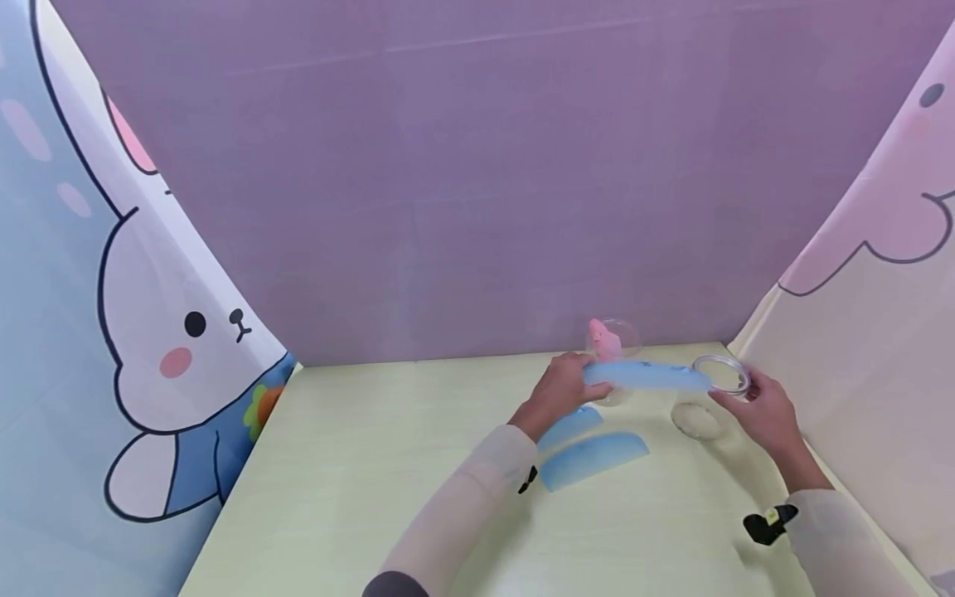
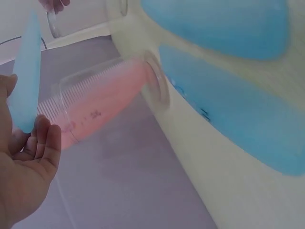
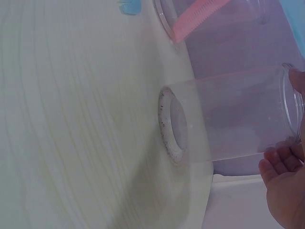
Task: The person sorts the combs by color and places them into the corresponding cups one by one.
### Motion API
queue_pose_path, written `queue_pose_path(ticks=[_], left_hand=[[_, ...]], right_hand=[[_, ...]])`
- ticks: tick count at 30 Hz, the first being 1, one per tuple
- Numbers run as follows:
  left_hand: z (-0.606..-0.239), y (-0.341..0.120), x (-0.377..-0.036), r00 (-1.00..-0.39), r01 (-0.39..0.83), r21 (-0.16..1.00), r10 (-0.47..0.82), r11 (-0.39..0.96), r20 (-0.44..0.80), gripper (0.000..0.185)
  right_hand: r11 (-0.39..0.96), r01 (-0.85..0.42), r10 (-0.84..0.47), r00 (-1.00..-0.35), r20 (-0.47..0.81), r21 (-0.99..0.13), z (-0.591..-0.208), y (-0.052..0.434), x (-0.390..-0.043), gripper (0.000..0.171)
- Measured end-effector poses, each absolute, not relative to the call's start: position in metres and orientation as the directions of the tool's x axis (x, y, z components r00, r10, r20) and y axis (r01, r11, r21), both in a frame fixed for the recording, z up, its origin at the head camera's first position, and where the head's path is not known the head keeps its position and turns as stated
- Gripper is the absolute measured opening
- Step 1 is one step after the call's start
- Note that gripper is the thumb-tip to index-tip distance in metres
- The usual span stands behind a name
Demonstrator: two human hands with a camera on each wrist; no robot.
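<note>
My left hand (image 1: 555, 395) pinches one end of a blue comb (image 1: 649, 376) between thumb and fingers, above the table. The comb's far end overlaps the rim of a clear cylindrical jar (image 3: 233, 119) in the head view. With thumb and fingers, my right hand (image 1: 764, 410) grips that jar at its top rim. The jar's base is at the tabletop, and nothing shows inside it. Just behind the held comb, a pink comb (image 2: 107, 105) leans inside a second clear jar (image 2: 164, 83); the blue comb and left hand partly hide them in the head view.
Two more blue combs lie on the pale table (image 1: 358, 473), one comb (image 1: 593, 460) nearer the front and another comb (image 1: 570, 427) behind it, close to the left forearm. A purple backdrop (image 1: 477, 182) rises at the table's back edge, with printed cloth panels on both sides.
</note>
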State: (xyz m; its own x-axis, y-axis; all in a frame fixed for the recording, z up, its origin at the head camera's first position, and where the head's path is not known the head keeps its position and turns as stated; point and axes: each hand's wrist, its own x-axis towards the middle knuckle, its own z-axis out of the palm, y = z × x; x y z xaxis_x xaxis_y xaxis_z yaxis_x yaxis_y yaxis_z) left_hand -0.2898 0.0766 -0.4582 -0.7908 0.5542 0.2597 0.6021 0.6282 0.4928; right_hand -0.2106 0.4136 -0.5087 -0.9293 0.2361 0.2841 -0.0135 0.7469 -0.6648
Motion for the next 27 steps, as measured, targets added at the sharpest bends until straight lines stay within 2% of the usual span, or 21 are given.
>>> queue_pose_path(ticks=[4,10,17,27], left_hand=[[-0.453,0.089,-0.286,-0.818,0.567,0.505,0.519,0.651,0.248,0.047],[-0.448,0.101,-0.275,-0.857,0.507,0.528,0.465,0.681,0.223,0.037],[-0.445,0.113,-0.266,-0.838,0.544,0.424,0.445,0.724,0.316,0.044],[-0.431,0.131,-0.260,-0.825,0.565,0.471,0.457,0.677,0.332,0.058]], right_hand=[[0.751,-0.009,0.246,-0.924,0.292,-0.660,-0.505,0.413,-0.209,0.066],[0.751,-0.007,0.246,-0.925,0.289,-0.661,-0.504,0.409,-0.208,0.066],[0.746,-0.001,0.250,-0.926,0.282,-0.666,-0.506,0.409,-0.206,0.069],[0.739,-0.014,0.248,-0.924,0.290,-0.674,-0.503,0.406,-0.205,0.070]])
